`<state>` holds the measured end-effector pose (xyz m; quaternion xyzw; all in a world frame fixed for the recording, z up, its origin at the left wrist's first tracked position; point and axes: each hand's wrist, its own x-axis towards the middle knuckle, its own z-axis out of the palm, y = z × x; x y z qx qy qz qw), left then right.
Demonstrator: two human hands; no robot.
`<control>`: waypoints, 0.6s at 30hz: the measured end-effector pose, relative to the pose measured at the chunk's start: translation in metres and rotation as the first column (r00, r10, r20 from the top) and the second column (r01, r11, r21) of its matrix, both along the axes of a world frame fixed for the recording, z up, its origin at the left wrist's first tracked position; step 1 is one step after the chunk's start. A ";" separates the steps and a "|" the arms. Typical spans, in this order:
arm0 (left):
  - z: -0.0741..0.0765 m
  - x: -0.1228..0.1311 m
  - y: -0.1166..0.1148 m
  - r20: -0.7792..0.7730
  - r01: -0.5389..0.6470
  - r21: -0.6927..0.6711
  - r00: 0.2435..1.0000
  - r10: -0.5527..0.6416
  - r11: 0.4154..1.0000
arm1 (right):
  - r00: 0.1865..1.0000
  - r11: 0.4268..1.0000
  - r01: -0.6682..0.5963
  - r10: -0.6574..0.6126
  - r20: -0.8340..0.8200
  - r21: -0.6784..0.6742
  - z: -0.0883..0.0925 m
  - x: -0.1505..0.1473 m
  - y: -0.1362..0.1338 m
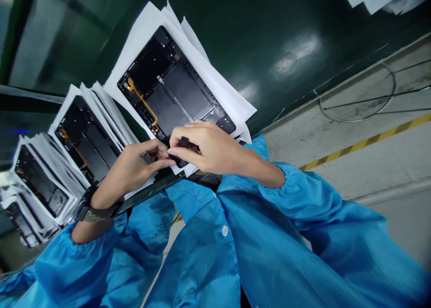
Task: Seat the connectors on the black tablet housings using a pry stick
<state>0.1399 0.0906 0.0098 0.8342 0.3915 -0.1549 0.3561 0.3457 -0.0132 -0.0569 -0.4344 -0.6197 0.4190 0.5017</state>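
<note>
The large black casing (pixel 193 85) lies open, inner side up, on loose white sheets (pixel 220 81) over a green table (pixel 249 34), turned at a slant to the person; an orange ribbon cable (pixel 144 105) runs along the left side of the large black casing, and a thin grey strip (pixel 177 100) crosses its middle; at its near corner both bare hands come together, the left hand (pixel 139 166) with thumb and fingers bent inward at the edge, the right hand (pixel 207 148) reaching over the near side with thumb and forefinger drawn close; a small dark piece (pixel 184 142) shows inside the curl of the right fingers, though I cannot tell whether it is gripped or belongs to the large black casing; nor can I tell what the left fingertips hold, if anything; left of the large black casing lies a second casing (pixel 92 139) on a pile of sheets, and farther left a third casing (pixel 42 182); right of the large black casing, past the table edge, yellow-and-black tape (pixel 367 140) crosses the floor below a looped cable (pixel 394 81)
</note>
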 end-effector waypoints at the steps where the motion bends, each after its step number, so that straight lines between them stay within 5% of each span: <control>1: 0.000 0.001 0.000 -0.006 -0.004 -0.002 1.000 0.004 1.000 | 1.000 1.000 -0.003 0.003 0.000 -0.002 0.000 0.000 0.000; 11: 0.006 0.004 -0.001 0.047 0.046 -0.003 0.998 -0.046 0.999 | 0.997 1.000 -0.030 0.030 0.070 0.002 0.000 0.000 -0.001; 18: 0.005 -0.014 -0.020 0.125 0.052 0.163 0.989 -0.073 0.985 | 0.998 0.999 -0.038 0.038 0.057 0.011 -0.001 0.001 0.000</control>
